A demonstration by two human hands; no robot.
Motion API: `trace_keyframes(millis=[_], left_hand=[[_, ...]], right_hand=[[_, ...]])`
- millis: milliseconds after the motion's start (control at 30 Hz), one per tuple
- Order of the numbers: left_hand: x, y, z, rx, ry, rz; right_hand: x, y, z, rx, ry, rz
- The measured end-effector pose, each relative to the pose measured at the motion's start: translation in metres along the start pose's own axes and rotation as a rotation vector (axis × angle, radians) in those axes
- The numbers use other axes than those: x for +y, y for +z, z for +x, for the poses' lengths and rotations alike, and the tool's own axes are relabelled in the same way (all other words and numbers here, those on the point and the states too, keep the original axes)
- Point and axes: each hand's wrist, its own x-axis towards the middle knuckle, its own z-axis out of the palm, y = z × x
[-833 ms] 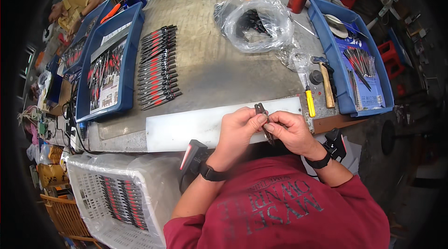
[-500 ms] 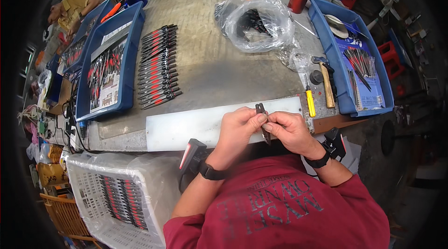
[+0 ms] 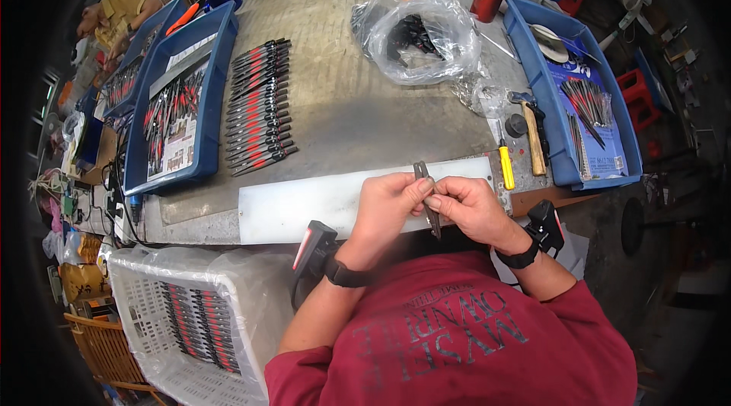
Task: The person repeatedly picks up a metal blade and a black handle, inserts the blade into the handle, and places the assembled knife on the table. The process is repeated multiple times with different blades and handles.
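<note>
Above the white board (image 3: 304, 206) at the near table edge, my two hands meet on a dark, slender, pen-length metal piece (image 3: 433, 221). My left hand (image 3: 386, 206) pinches it between thumb and fingers. From the other side, my right hand (image 3: 474, 209) grips it with its thumb tip close to the left thumb. The piece stands slightly tilted, its upper end showing above the thumbs and its lower end below them. Its middle is hidden by my fingers, and its exact kind cannot be made out.
Red-and-black slender tools (image 3: 259, 105) lie in a column left of centre. Blue trays (image 3: 227, 48) flank the table. Further back sits a clear plastic bag (image 3: 457, 52) of black parts. A hammer (image 3: 535, 139) and yellow-handled screwdriver (image 3: 506, 166) lie right. A white crate (image 3: 126, 273) stands lower left.
The dark piece has turned a little in my fingers, and more of its upper end shows. My right fingers have shifted slightly left and stay closed on it.
</note>
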Motion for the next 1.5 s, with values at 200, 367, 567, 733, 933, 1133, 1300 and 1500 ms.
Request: trace_keyframes(millis=[200, 367, 567, 733, 933, 1133, 1300, 1500], left_hand=[[0.000, -0.002, 0.002, -0.005, -0.017, -0.030], [-0.004, -0.005, 0.004, -0.001, -0.033, -0.062], [-0.001, -0.005, 0.005, 0.018, -0.059, -0.070], [0.000, -0.003, 0.005, 0.041, -0.041, -0.072], [0.001, -0.002, 0.005, 0.043, -0.051, -0.090], [-0.001, -0.003, 0.006, 0.047, -0.041, -0.093], [0.004, -0.003, 0.005, 0.028, 0.008, -0.029], [0.014, -0.009, -0.003, -0.067, 0.090, 0.204]], right_hand=[[0.004, -0.001, 0.003, 0.002, 0.005, 0.012], [0.004, -0.002, 0.007, -0.021, 0.106, 0.030], [0.001, -0.001, 0.011, -0.056, 0.034, 0.089], [-0.002, 0.001, 0.013, -0.057, 0.060, 0.084], [-0.004, 0.002, 0.014, -0.058, 0.054, 0.092], [-0.001, 0.001, 0.013, -0.052, 0.059, 0.089], [0.002, -0.002, 0.014, -0.070, 0.004, 0.011], [-0.014, -0.030, 0.020, -0.031, -0.291, -0.306]])
